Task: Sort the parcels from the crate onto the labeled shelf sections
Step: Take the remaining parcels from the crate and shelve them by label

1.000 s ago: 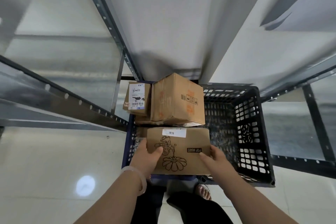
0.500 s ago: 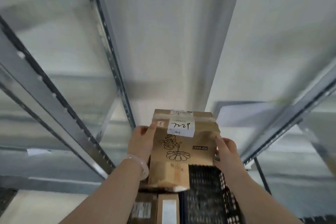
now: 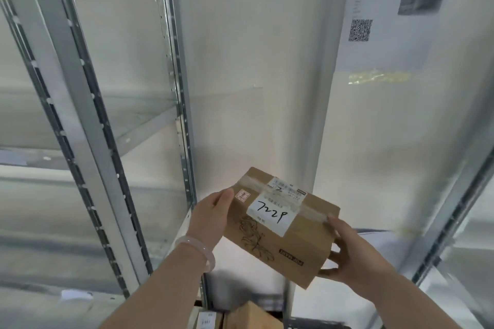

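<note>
- The parcel (image 3: 280, 227), a brown carton, sits lower centre of the frame, lifted clear and tilted.
- The left hand (image 3: 211, 219) grips its left end; the right hand (image 3: 352, 256) cups the lower right corner, so the handwritten label (image 3: 270, 215) faces up, likely for reading.
- The shelf (image 3: 107, 125) fills the left of the frame; more parcels (image 3: 248, 315) lie at the bottom edge.

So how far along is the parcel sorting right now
Done: nothing visibly shelved; the metal shelf at left looks bare. In hand: one cardboard parcel with a handwritten label, held tilted between the left hand and right hand in front of the white wall, not yet placed. Left: this parcel needs its section, and at least two more boxes show at the bottom edge.
</note>
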`<state>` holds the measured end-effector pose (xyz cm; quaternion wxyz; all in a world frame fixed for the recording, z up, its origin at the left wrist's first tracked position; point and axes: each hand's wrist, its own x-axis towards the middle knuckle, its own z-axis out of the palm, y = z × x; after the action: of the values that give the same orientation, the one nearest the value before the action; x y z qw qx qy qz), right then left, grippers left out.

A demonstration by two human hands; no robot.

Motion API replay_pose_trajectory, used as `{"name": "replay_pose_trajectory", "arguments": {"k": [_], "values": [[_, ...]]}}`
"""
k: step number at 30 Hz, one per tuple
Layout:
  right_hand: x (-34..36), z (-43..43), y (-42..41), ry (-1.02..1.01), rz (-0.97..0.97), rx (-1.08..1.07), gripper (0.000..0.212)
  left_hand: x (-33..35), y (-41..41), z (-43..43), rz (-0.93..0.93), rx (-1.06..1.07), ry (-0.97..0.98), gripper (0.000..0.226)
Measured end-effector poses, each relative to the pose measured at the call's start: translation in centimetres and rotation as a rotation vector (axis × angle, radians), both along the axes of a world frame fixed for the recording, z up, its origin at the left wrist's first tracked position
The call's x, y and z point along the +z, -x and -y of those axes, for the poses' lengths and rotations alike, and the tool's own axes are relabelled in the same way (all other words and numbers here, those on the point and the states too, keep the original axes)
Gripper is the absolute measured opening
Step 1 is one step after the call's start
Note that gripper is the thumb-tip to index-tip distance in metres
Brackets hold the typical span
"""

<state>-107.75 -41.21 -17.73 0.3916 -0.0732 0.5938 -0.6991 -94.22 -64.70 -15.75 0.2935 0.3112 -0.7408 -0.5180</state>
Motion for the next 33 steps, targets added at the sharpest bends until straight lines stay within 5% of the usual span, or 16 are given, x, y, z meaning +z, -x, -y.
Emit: {"name": "replay_pose_trajectory", "arguments": {"k": [5, 10, 12, 17, 21, 28, 33], "values": [[-0.9, 1.3, -2.2, 0.139, 0.039, -0.066, 0.054, 1.1, 0.9, -0.4, -0.114, 0.002, -0.074, 0.031], [-1.8, 3.8, -4.6, 0.273, 0.033, -0.213, 0.049, 0.5, 2.7, -1.3, -0.119, -0.053, -0.176, 0.127], [-2.4, 4.2, -5.1, 0.284, 0.023, -0.237, 0.054, 0.7, 3.1, -1.1, -0.113, -0.091, -0.166, 0.138], [-1.8, 3.5, -5.2, 0.075, -0.2, -0.077, 0.102, 2.3, 2.8, -1.0, -0.222, -0.225, -0.073, 0.105], [2.0, 3.7, -4.2, 0.023, -0.364, 0.036, 0.071, 3.1, 2.6, -1.6, -0.212, -0.316, -0.013, 0.089], [4.1, 3.8, -3.9, 0.069, -0.44, 0.052, 0.064, 3.5, 3.0, -2.3, -0.223, -0.343, 0.071, 0.101], [3.7, 4.0, -4.1, 0.052, -0.5, -0.02, 0.054, 3.6, 3.3, -3.5, -0.283, -0.328, 0.01, 0.051]]}}
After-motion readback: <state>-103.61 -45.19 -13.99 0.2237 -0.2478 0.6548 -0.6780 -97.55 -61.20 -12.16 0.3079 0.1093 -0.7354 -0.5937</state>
